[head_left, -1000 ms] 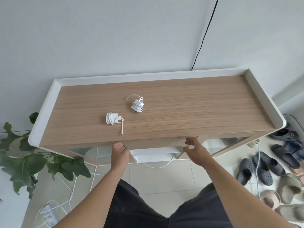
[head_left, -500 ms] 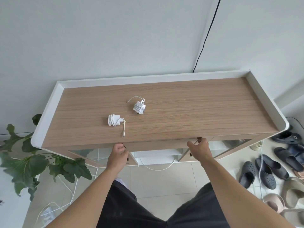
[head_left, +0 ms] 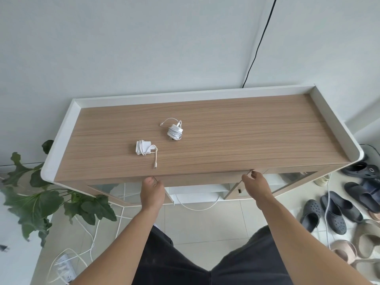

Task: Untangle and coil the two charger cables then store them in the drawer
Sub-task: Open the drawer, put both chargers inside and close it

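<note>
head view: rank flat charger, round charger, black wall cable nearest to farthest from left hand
1. Flat charger, just beyond the left hand.
2. Round charger, farther back, to the right.
3. Black wall cable, behind the cabinet.

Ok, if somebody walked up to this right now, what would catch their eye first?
Probably the two white chargers with cables wound round them, the near charger and the far charger, lying apart on the wooden cabinet top. Then the left hand and right hand, gripping the two ends of the drawer front just below. A leafy plant stands left, slippers lie right.
</note>
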Motion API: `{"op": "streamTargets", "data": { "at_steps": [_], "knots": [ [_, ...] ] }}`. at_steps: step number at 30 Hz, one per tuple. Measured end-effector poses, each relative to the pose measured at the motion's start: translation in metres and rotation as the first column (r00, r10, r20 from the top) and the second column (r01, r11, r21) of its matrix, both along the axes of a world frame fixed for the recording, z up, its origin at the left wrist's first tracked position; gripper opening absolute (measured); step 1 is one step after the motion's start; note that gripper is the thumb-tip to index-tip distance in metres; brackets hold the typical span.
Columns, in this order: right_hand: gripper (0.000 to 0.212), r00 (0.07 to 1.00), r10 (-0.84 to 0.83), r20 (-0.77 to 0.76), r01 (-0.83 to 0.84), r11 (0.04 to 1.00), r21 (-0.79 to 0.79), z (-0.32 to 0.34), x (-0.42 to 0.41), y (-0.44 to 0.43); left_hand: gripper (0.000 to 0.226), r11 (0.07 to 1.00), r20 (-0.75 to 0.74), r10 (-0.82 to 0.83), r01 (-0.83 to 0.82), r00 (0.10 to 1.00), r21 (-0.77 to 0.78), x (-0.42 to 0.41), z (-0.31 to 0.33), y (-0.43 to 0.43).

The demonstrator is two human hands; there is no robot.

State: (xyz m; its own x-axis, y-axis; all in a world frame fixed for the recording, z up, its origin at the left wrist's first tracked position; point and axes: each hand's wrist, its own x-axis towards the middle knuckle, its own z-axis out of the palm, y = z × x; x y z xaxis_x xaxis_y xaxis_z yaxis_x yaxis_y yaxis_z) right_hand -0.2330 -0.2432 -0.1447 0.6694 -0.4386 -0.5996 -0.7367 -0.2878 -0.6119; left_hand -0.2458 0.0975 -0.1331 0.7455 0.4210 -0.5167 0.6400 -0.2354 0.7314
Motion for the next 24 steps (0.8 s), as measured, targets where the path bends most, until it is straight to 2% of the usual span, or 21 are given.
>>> {"op": "streamTargets", "data": {
  "at_steps": [3,7,11,15,24],
  "knots": [
    [0.069,1.000,0.019,-0.003,-0.019,1.000,0.023,-0.002,0.000,0.007,0.007,0.998,-0.004,-0.001,0.001,1.000,-0.057,-0.001,0.000,0.000],
    [0.072,1.000,-0.007,0.019,0.007,1.000,0.017,-0.001,0.001,0.012,0.009,0.997,-0.022,0.017,-0.019,1.000,-0.081,-0.001,-0.006,0.002],
    [0.072,0.999,-0.023,0.035,0.022,0.999,0.029,0.000,-0.002,0.013,0.030,0.998,-0.039,0.020,-0.023,0.999,-0.058,-0.001,-0.004,0.007],
    [0.072,0.999,0.045,-0.006,-0.045,0.999,0.016,-0.001,-0.009,0.009,0.053,0.999,-0.053,-0.033,0.033,0.998,-0.003,-0.001,-0.008,0.016],
    [0.061,0.988,0.144,-0.048,-0.146,0.989,-0.036,0.005,-0.016,-0.004,0.060,0.994,-0.024,-0.107,0.107,0.994,0.014,-0.011,-0.007,0.024]
  ]
}}
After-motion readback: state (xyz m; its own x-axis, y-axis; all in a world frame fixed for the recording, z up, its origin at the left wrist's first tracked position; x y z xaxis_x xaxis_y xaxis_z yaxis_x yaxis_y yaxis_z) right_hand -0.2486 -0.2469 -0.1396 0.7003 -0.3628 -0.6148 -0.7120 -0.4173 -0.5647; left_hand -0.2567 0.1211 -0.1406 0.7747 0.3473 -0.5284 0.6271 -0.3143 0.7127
